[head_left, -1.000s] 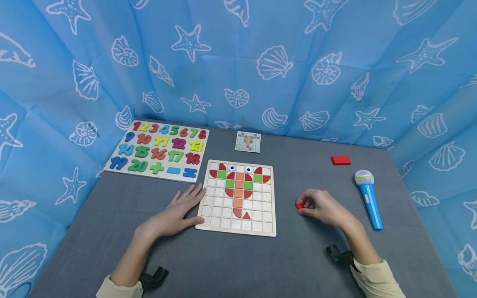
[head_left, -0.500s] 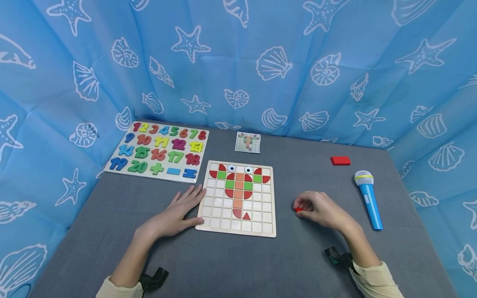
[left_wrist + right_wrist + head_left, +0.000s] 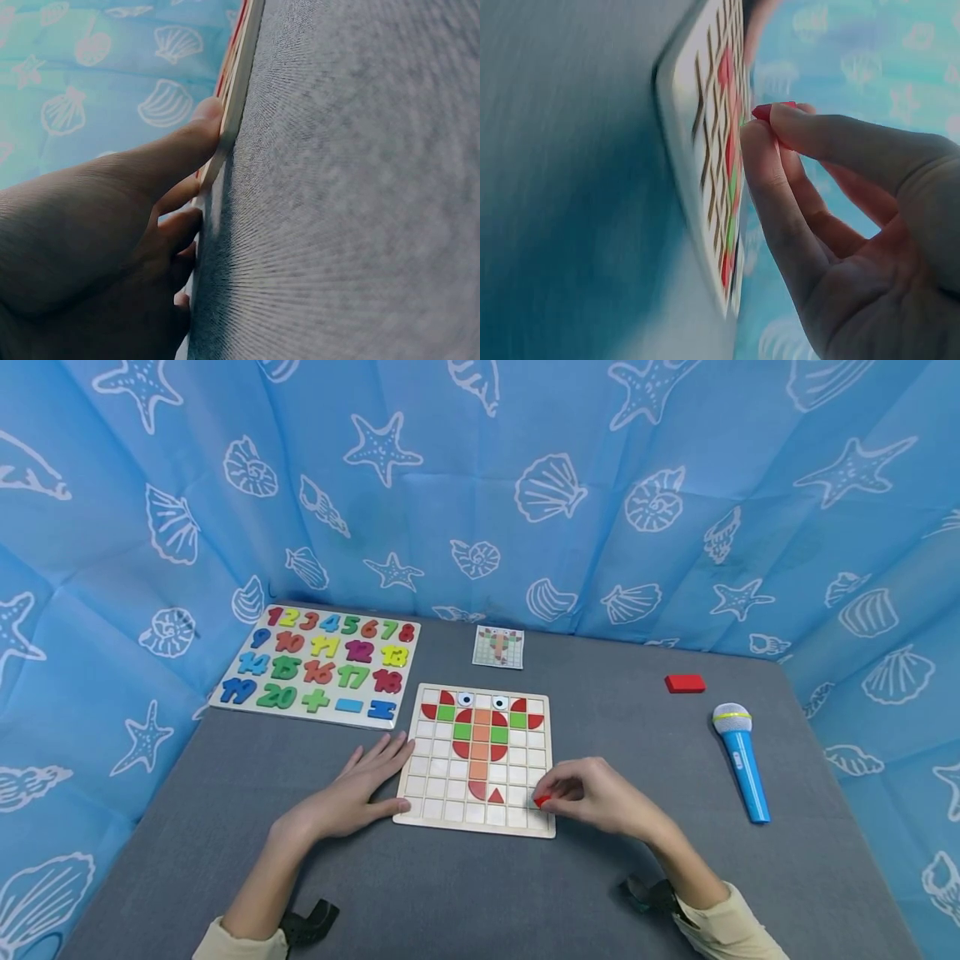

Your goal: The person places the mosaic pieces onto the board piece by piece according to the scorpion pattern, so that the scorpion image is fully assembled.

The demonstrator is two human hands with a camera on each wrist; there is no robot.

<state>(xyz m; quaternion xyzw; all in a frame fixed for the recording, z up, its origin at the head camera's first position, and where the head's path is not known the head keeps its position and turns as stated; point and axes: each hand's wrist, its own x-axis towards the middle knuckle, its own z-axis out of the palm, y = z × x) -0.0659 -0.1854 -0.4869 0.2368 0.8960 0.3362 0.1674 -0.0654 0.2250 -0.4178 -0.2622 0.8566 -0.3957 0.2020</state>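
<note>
A wooden grid board (image 3: 435,787) lies mid-table, with red, green and orange tiles and two eye tiles forming a figure in its cells. A small red triangle tile (image 3: 496,795) sits near the figure's lower end. My left hand (image 3: 348,793) lies spread on the table, its fingertips and thumb (image 3: 206,112) at the board's left edge. Over the board's right side, my right hand (image 3: 592,793) pinches a small red tile (image 3: 774,110) between thumb and forefinger. The fingers hide most of that tile's shape.
A number puzzle board (image 3: 341,714) is at the back left. A picture card (image 3: 498,647) showing a similar figure lies behind the grid board. To the right are a red block (image 3: 686,683) and a blue toy microphone (image 3: 746,764). A blue shell-patterned curtain (image 3: 465,485) surrounds the table.
My right hand has moved left with the red tile, from the table on the right to over the board's right edge. The left hand has stayed in place.
</note>
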